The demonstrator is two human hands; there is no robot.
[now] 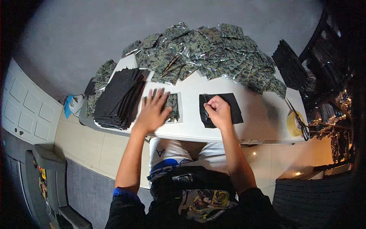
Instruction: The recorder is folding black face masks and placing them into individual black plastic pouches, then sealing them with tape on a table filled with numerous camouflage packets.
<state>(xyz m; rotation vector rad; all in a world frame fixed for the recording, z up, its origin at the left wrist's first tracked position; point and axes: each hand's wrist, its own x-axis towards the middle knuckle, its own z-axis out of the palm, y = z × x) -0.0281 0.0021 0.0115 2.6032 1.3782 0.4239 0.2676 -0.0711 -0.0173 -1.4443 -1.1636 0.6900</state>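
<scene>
My left hand (pixel 153 111), slightly blurred, is spread with its fingers apart at the left side of a small camouflage-patterned packet (pixel 173 108) in clear plastic. Part of that packet is hidden behind the hand. Over a black square of cloth (pixel 233 110) lying flat on the white table (pixel 190 132), my right hand (pixel 219 111) is closed in a pinch. A thin dark strip shows at its fingertips along the cloth's left side; whether it is a folded edge or a separate piece I cannot tell.
A tall stack of black cloth pieces (pixel 120 97) stands at the table's left. Many plastic-wrapped camouflage packets (pixel 206 51) are heaped along the back. At the right end lie black-handled scissors (pixel 303 128) and a yellowish tape roll (pixel 292 124); another dark stack (pixel 291 65) stands beyond.
</scene>
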